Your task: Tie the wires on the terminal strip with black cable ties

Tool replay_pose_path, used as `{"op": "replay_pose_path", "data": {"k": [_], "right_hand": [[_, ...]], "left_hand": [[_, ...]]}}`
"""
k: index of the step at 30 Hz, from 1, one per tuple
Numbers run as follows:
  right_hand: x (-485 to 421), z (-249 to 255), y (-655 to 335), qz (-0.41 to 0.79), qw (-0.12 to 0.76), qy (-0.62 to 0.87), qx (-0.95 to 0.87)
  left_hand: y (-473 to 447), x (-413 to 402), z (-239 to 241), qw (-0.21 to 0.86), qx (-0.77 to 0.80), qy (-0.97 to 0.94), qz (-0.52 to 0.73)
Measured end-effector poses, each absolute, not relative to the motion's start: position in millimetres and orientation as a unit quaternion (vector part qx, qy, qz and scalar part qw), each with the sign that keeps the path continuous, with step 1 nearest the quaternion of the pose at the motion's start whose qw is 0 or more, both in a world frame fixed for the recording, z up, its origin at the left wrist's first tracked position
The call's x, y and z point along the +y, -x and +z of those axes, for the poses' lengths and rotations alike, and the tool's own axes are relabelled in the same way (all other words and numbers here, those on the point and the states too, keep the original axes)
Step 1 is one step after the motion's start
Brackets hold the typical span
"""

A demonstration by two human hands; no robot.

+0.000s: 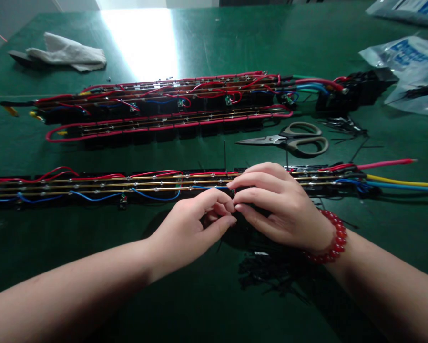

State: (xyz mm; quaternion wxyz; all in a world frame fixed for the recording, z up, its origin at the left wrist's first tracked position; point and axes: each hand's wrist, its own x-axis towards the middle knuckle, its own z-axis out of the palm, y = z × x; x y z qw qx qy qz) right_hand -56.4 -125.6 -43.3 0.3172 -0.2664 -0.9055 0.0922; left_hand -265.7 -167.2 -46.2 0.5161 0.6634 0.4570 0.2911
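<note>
left hand [196, 224] + right hand [278, 205]: fingertips pinched together at the wired strip [128, 183] edge (what they hold is hidden) | tip: keep the wired strip flat, pull gently

Three wired strips [92, 183] are in view, one near and two far. There are two hands [289, 209], one scissors [292, 140], one cloth [69, 52], three plastic bags [400, 52], one bracelet [333, 240] and one heap of black ties [271, 276].
</note>
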Motion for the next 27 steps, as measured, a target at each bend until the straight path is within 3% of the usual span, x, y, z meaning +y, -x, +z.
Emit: {"op": "replay_pose_path", "data": {"k": [27], "right_hand": [[-126.6, -41.7, 57.4, 0.091, 0.305, 0.277, -0.907]], "left_hand": [[266.9, -166.1, -43.2, 0.478, 0.423, -0.723, 0.264]]}}
